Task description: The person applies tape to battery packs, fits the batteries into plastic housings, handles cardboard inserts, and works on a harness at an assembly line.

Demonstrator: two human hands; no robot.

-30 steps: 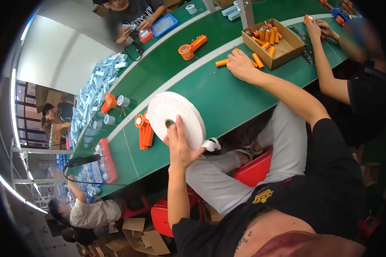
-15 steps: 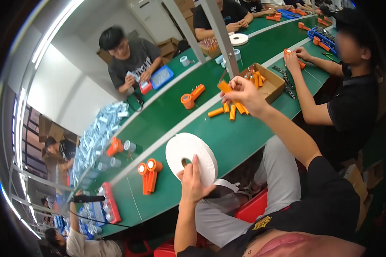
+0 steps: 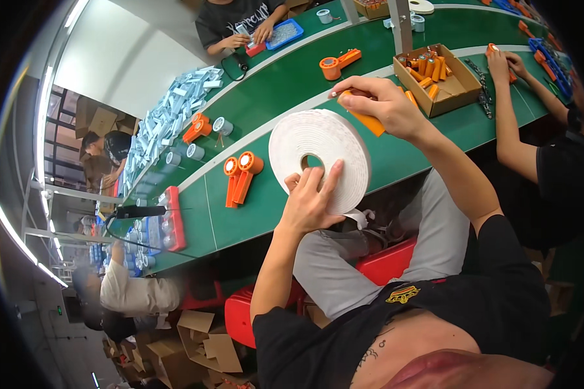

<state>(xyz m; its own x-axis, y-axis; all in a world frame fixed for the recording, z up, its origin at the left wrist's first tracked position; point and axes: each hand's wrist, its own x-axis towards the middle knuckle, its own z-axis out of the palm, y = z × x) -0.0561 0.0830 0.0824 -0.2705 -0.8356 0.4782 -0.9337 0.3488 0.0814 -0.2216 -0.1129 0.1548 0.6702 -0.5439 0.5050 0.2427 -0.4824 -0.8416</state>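
Note:
My left hand (image 3: 310, 202) grips a large roll of white tape (image 3: 339, 137), its fingers at the central hole and spread across the face. A loose tape end (image 3: 357, 218) hangs from the roll's lower edge. Just right of the roll's top, my right hand (image 3: 399, 111) is closed on an orange battery cell (image 3: 370, 122). A small pale tip sticks out by its fingertips; I cannot make out what it is. Behind that hand, an open cardboard box (image 3: 459, 94) holds several more orange cells (image 3: 428, 67), and others lie at its near side, partly hidden.
Two orange handheld fan bodies (image 3: 241, 178) stand left of the roll, and another (image 3: 334, 65) lies across the rail. Pale blue parts (image 3: 169, 113) are heaped at the far left. A red tray (image 3: 173, 217) sits near the left edge. A co-worker's arms (image 3: 514, 123) are close on the right.
The view has shifted, bringing the table's things higher in the picture. My right hand has come closer to the tape roll with the orange cell. My left hand keeps hold of the roll.

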